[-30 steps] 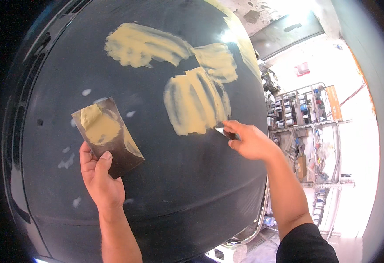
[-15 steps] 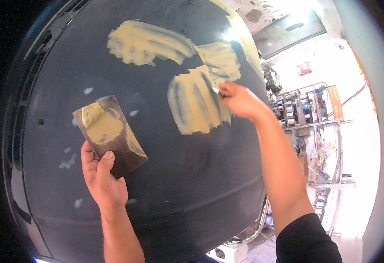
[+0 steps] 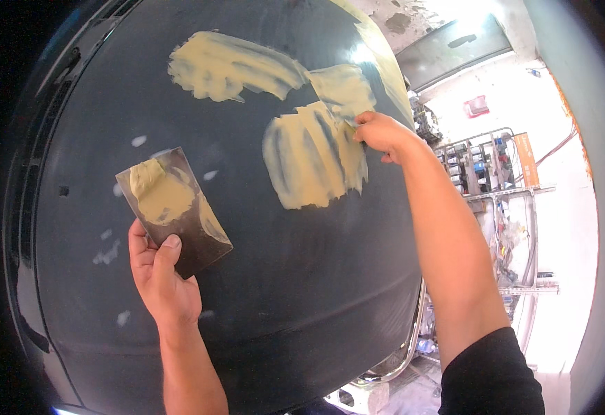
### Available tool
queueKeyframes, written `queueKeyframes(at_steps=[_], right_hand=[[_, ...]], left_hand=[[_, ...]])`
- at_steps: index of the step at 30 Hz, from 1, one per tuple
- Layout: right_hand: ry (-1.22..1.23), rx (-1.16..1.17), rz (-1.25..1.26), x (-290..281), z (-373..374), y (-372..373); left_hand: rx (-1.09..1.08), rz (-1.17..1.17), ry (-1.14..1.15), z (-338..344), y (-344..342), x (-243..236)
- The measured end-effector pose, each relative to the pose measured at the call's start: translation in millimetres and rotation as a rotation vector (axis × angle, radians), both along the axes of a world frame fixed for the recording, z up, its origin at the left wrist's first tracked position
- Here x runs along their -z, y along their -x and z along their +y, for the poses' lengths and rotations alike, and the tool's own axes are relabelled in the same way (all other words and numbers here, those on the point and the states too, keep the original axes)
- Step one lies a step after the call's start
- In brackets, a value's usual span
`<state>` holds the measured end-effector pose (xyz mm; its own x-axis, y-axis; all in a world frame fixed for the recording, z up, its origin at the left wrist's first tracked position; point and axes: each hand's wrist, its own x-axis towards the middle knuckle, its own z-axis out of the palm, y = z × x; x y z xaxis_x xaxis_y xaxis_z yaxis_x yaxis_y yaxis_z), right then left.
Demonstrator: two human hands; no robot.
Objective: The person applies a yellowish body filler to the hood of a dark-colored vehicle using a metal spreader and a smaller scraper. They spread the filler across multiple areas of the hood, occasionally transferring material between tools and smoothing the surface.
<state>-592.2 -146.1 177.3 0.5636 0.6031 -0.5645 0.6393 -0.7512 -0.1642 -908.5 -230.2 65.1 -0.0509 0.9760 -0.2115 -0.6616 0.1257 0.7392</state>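
Note:
My left hand [image 3: 166,277] is closed on the lower edge of a dark, flat rectangular putty board [image 3: 206,259], thumb on top. A thick lump of yellowish putty [image 3: 149,178] lies at its upper corner, with a thinner smear beside it. My right hand [image 3: 385,135] pinches a small putty spreader [image 3: 351,124], mostly hidden by the fingers. It is at the upper right edge of a broad putty patch [image 3: 309,162] on a dark grey car panel [image 3: 282,277]. Another streaky putty patch [image 3: 230,66] lies farther off, joined to one at the right.
Small pale spots [image 3: 138,141] dot the panel around the board. A yellow strip [image 3: 378,52] runs along its far right edge. Beyond it stand a metal rack [image 3: 482,194] with bottles and cans, an orange-brown board [image 3: 526,159] and a grey wall [image 3: 579,83].
My right hand has moved slightly up and to the right across the patch, and smoothed putty shows where it was. My left hand and the board have hardly moved.

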Motion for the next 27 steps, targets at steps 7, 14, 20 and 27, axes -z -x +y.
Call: queueKeyframes(at_steps=[7, 14, 20, 27], right_hand=[[-0.100, -0.167, 0.152, 32, -79, 22], [-0.195, -0.397, -0.063, 26, -153, 72], [-0.161, -0.412, -0.051, 12, -143, 51], [-0.236, -0.357, -0.036, 37, -83, 40]], left_hand=[[-0.026, 0.028, 0.029, -2, 0, -1], [-0.004, 0.047, 0.020, -1, -2, -2], [-0.006, 0.019, -0.016, 1, 0, 1], [0.034, 0.011, -0.020, 0, 0, 3]])
